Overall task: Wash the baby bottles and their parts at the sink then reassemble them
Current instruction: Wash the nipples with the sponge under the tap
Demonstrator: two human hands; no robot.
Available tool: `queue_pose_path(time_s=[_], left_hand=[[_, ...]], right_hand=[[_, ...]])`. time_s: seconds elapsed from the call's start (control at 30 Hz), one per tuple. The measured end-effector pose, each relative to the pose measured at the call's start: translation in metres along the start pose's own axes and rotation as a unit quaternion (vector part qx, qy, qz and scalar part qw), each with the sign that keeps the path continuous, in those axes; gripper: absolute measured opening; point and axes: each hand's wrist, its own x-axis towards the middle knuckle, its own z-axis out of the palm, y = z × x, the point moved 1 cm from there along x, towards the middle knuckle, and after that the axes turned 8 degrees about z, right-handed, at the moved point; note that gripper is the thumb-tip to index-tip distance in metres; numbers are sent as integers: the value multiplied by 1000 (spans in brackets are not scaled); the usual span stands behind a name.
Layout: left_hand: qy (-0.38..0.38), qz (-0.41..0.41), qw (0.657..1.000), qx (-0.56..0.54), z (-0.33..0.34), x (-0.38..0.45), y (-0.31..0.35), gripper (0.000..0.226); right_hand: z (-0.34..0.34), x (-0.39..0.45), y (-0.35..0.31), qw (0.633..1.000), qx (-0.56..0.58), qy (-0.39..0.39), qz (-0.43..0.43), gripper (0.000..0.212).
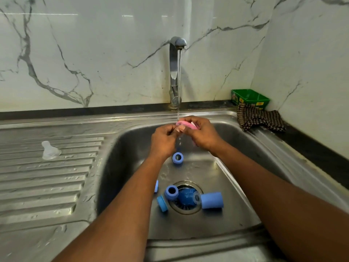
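Nearest, blue bottle parts lie around the drain (186,205) of the sink (236,214): a cap (211,200), two rings (171,192) and a lid (162,203). Farther in, the left hand (163,141) and right hand (202,134) pinch a pink ring (186,124) with curled fingers under the tap (174,72) stream. A clear nipple (49,150) sits on the drainboard (37,182).

- Both forearms reach forward from the bottom edge and come together near the middle.
- The left hand (163,141) shows its back to the camera; its fingers are curled, and the thumb and fingertips pinch a pink ring (186,125).
- The right hand (201,132) is just beside the left, touching it at the fingertips; its fingers curl over the same ring from above.
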Motion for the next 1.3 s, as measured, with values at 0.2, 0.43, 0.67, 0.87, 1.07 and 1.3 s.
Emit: queue_pose_path(time_s=[0.2, 0.43, 0.67, 0.87, 1.07, 1.3], left_hand=[[53, -33, 997, -53, 8, 3, 9, 20], [99, -79, 981, -147, 5, -1, 15, 16], [82, -69, 988, -114, 5, 3, 8, 15], [110, -44, 989, -83, 8, 8, 4, 21], [111, 2, 990, -92, 4, 6, 7, 5], [49, 77, 995, -48, 1, 1, 10, 5]], right_hand=[[2, 8, 7, 988, -96, 114, -29, 12], [-3, -1, 1, 976, -64, 208, -15, 32], [5, 3, 7, 994, -26, 102, -22, 17], [-2, 2, 2, 976, -91, 194, 25, 24], [-3, -4, -6, 981, 82, 146, 99, 37], [-3, -2, -5, 980, 116, 42, 158, 30]])
